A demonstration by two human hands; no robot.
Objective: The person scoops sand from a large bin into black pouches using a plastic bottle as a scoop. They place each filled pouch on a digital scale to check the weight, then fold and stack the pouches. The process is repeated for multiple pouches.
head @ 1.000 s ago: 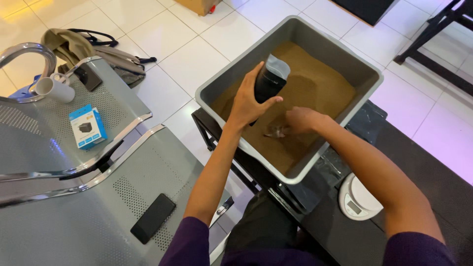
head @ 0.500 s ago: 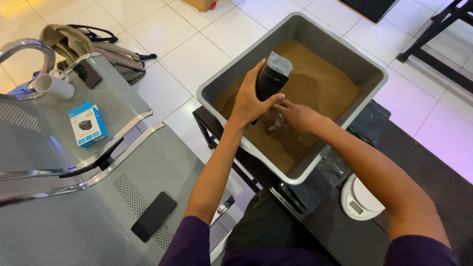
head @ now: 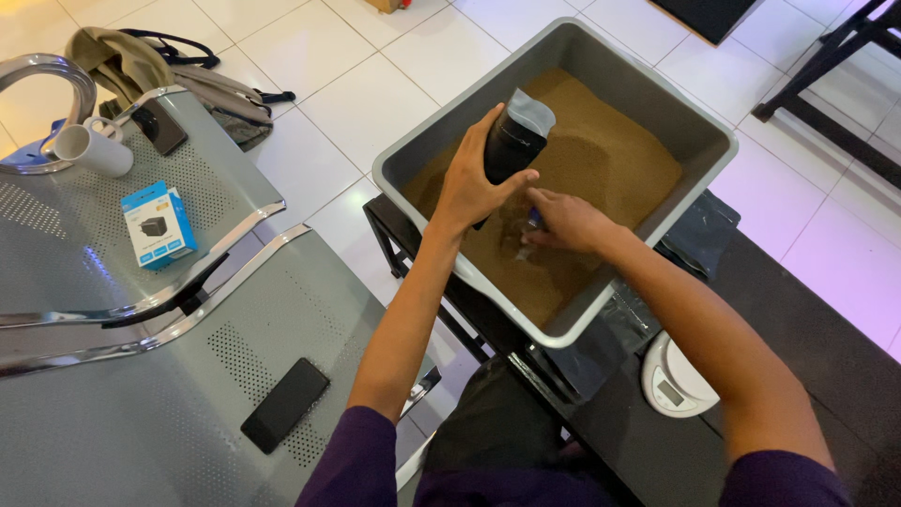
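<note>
My left hand (head: 469,183) grips a black pouch (head: 514,141) with a pale open top, held upright over a grey tub (head: 413,155). The tub is partly filled with brown powder (head: 610,160). My right hand (head: 568,225) is low in the tub, just right of the pouch's base, with its fingers closed around a small clear scoop (head: 522,250). The hand mostly hides the scoop, and a bit of blue shows at the fingertips.
A white kitchen scale (head: 671,380) and black bags (head: 699,235) lie on the dark table under the tub. On the perforated metal bench to my left are a black phone (head: 284,405), a blue box (head: 158,223) and a white mug (head: 92,150). A backpack (head: 188,80) is on the tiled floor.
My right hand has moved slightly within the powder, closer to the pouch's base. The left hand still holds the pouch in about the same place.
</note>
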